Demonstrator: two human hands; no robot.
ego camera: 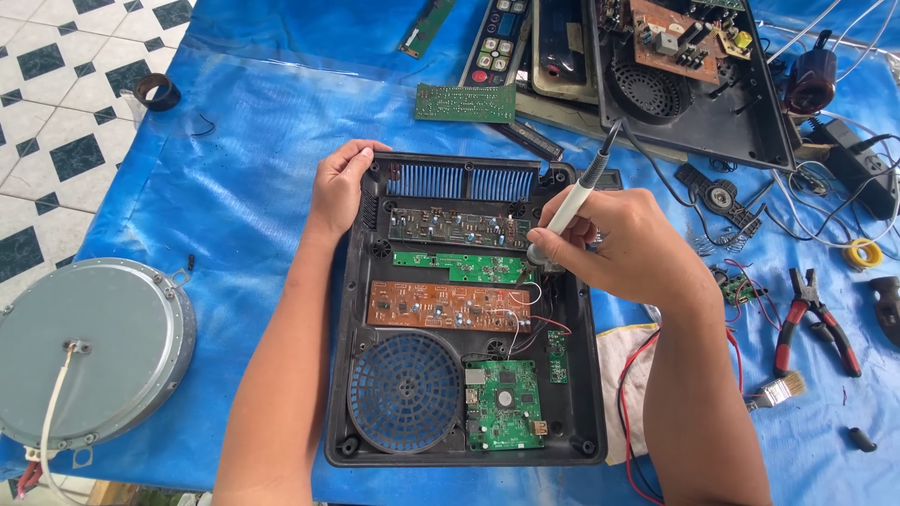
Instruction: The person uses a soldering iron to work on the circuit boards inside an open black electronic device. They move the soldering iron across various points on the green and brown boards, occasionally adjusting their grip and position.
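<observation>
So the person's got an open black plastic appliance housing [591, 375] lying flat on a blue plastic tarp [234, 187]; the left hand [339, 186] is curled over the housing's far left corner, fingers closed on the rim, looks like that's to stop the shell sliding around. The right hand [614, 245] is wrapped pen-style around a white-handled soldering iron [574, 206], fingers pinched shut low on the barrel for fine control; the tip dips down just under the hand, at the right end of a narrow green circuit board [459, 266], whether it actually touches a joint is hard to tell.

Below that hand sits a brown rectangular circuit board [441, 306] with loose red and white wires trailing off; nearer the person there's a square green board [504, 405] and a round blue fan grille [405, 392].

Room-wise: left of the left hand the tarp is mostly free; right of the right hand it's crowded, red-handled pliers [814, 323] and a small paintbrush [776, 391] are close by, so the elbow hasn't much swing there.
</observation>
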